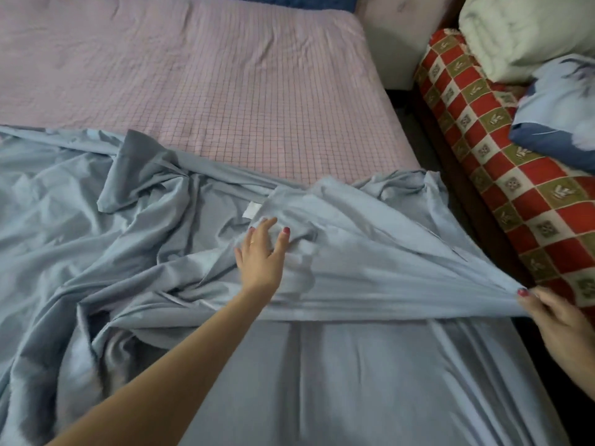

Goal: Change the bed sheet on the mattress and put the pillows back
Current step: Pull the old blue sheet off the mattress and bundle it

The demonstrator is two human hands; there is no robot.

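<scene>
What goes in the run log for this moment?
left hand: pressing blue sheet | right hand: gripping sheet edge | pink mattress pad: half uncovered

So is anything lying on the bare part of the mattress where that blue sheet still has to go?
Nothing visible does. The pink checked mattress ahead of the bunched blue sheet shows only its own cover; the pillows lie off to the right, beside the bed.
</scene>
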